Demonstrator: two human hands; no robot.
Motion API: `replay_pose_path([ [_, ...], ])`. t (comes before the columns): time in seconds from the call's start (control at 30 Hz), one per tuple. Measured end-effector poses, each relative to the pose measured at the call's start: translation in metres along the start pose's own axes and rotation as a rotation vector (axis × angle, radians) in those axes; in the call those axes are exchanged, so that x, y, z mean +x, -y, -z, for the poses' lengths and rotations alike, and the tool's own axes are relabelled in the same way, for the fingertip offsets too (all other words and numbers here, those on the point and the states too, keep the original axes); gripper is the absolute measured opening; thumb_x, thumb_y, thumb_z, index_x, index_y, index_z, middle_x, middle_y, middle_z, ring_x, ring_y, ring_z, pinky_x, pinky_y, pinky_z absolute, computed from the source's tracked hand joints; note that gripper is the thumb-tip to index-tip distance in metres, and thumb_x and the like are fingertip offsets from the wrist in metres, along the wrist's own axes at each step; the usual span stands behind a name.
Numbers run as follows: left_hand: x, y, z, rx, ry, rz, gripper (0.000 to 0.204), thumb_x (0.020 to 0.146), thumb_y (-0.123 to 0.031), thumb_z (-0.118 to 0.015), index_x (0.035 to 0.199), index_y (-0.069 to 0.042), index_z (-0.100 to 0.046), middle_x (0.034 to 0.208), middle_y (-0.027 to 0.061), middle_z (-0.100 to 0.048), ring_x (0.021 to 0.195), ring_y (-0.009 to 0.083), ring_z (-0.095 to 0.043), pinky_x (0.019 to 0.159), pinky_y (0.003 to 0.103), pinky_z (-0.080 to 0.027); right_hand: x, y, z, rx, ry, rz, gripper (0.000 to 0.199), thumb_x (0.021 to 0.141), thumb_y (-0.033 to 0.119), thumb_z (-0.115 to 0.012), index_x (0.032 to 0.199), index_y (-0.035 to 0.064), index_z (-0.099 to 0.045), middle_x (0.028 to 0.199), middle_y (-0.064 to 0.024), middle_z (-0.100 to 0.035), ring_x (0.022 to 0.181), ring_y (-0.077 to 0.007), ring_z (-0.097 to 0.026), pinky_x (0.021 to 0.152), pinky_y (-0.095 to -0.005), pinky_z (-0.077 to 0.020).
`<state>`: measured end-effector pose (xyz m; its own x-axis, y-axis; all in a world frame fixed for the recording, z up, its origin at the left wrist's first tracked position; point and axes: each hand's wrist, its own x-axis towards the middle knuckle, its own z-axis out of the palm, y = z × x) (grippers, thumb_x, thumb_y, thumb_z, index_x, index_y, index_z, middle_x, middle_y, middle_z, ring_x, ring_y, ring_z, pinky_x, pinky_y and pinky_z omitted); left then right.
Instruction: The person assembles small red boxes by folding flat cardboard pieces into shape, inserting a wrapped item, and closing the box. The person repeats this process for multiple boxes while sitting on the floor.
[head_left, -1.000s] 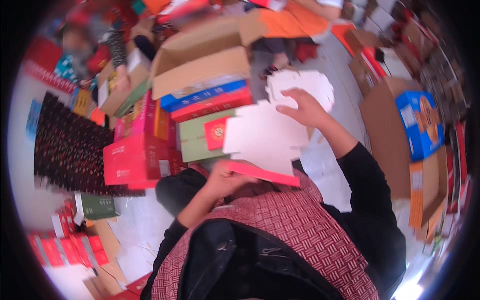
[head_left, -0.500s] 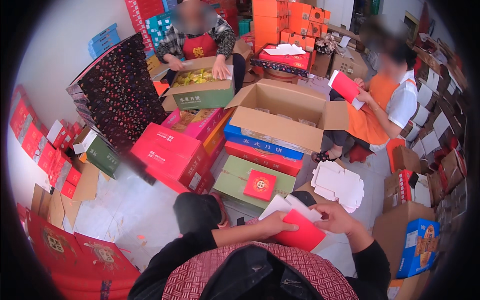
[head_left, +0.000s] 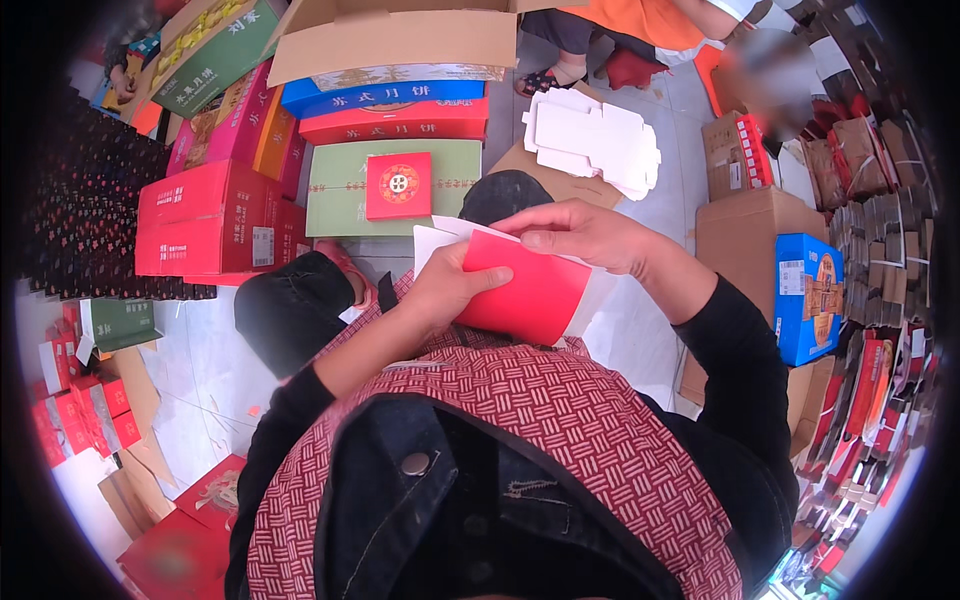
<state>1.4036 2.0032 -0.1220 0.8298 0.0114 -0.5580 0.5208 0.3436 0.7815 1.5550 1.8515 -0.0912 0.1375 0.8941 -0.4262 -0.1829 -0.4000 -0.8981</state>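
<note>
Over my lap I hold a small red and white folding carton (head_left: 528, 295), partly flattened, its red face up and white flaps along the top edge. My left hand (head_left: 447, 288) grips its left side, with the thumb lying on the red face. At its upper right edge, my right hand (head_left: 592, 234) pinches the card between thumb and fingers; some fingertips are hidden behind it. A finished-looking small red square box (head_left: 398, 186) with a round gold emblem sits on a green carton (head_left: 330, 205) just beyond my knees. Several flat white box blanks (head_left: 592, 142) lie stacked to the right.
Blue (head_left: 385, 98) and red (head_left: 395, 122) boxes are stacked under an open brown carton (head_left: 395, 45) ahead. A large red carton (head_left: 205, 222) stands left, a blue box (head_left: 808, 298) right. Another person's orange apron (head_left: 645, 22) shows at the top; bundled cardboard (head_left: 868, 255) lines the right side.
The view has tipped down toward my lap. My right hand has shifted along the carton's top edge, fingers now stretched over it. The left hand keeps its hold.
</note>
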Motion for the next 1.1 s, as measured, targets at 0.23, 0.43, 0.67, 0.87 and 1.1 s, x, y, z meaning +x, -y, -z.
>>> replay_pose_path([
  [0.23,0.002,0.001,0.005,-0.070,-0.039,0.047,0.030,0.083,-0.007,-0.064,0.111,0.002,-0.058,0.101,0.0108,-0.064,0.089,0.0176,-0.062,0.081,0.030,-0.051,0.002,-0.010,0.007,0.050,-0.106,-0.153,0.035,0.092,0.018,-0.055,0.124,0.0043,-0.056,0.109,-0.0048,-0.063,0.095,-0.0099,-0.057,0.087,-0.0243,-0.0445],
  [0.43,0.002,0.002,0.010,-0.129,-0.010,0.016,0.031,0.083,-0.008,-0.064,0.111,0.002,-0.058,0.102,0.0097,-0.064,0.090,0.0164,-0.062,0.082,0.030,-0.050,0.004,-0.017,0.003,0.104,-0.130,-0.108,0.034,0.094,0.015,-0.051,0.126,0.0052,-0.054,0.109,-0.0042,-0.063,0.095,-0.0081,-0.055,0.086,-0.0233,-0.0438],
  [0.67,0.002,-0.001,0.012,-0.053,-0.025,0.013,0.029,0.084,-0.008,-0.064,0.111,0.001,-0.060,0.101,0.0091,-0.064,0.090,0.0158,-0.062,0.081,0.030,-0.051,0.002,-0.007,0.000,0.049,-0.139,-0.120,0.034,0.094,0.015,-0.048,0.127,0.0065,-0.053,0.108,-0.0036,-0.063,0.096,-0.0077,-0.054,0.087,-0.0229,-0.0429],
  [0.87,0.001,0.005,0.017,-0.119,-0.006,0.006,0.029,0.084,-0.008,-0.064,0.110,0.002,-0.060,0.101,0.0098,-0.064,0.090,0.0165,-0.062,0.082,0.030,-0.051,0.003,-0.006,-0.006,-0.018,-0.162,-0.103,0.034,0.094,0.013,-0.047,0.126,0.0058,-0.053,0.106,-0.0039,-0.064,0.095,-0.0070,-0.054,0.086,-0.0229,-0.0428],
  [1.1,0.000,-0.001,0.016,-0.279,-0.025,-0.002,0.026,0.085,-0.010,-0.064,0.107,0.002,-0.061,0.098,0.0111,-0.065,0.086,0.0165,-0.063,0.078,0.030,-0.052,0.004,-0.007,-0.016,-0.082,-0.206,-0.082,0.033,0.092,0.011,-0.048,0.124,0.0056,-0.055,0.099,-0.0044,-0.066,0.088,-0.0059,-0.054,0.081,-0.0223,-0.0445],
])
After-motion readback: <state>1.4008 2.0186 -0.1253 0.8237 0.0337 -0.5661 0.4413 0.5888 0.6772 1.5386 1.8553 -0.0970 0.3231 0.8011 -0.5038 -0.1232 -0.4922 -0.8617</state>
